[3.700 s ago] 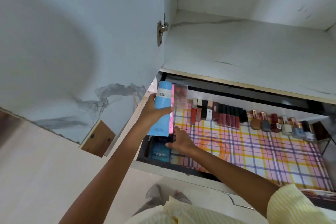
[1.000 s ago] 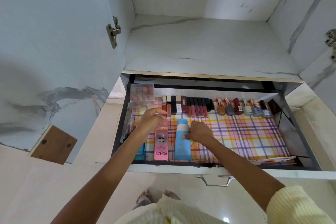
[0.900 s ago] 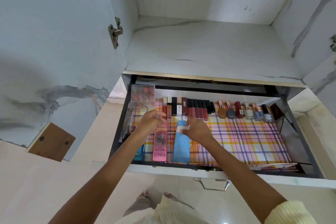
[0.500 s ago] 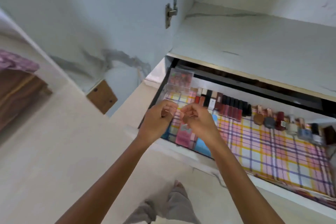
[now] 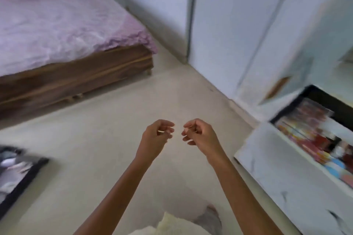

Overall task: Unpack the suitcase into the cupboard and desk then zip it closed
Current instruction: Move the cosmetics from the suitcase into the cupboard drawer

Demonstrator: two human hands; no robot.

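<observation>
While both hands hang in mid-air over the floor (image 5: 107, 120), neither holds anything. Left hand (image 5: 155, 136) and right hand (image 5: 199, 136) sit side by side, near each other but not touching. Fingers (image 5: 164, 122) loosely curled inward on both, empty as far as shows.

Suitcase (image 5: 28, 172): open on the floor at the lower-left edge of view, only partly in frame. Dark rim, grey and white contents, too blurred to name. It lies down and to the left of the fingers, well apart from them. Its visible rim runs on a diagonal, near-left to far-right. The left hand is the nearer one; the right would have to cross the body.

Drawer (image 5: 282, 112): pulled out at the right, near the right forearm, with a patterned lining and small colourful items inside, blurred. White cupboard doors (image 5: 229, 25) stand beyond it. Bed (image 5: 66, 30) with lilac cover, upper left.

Judgement: the step in hand looks like a trip to the suitcase for another item. That calls for a leftward turn and a downward reach, left hand leading.
</observation>
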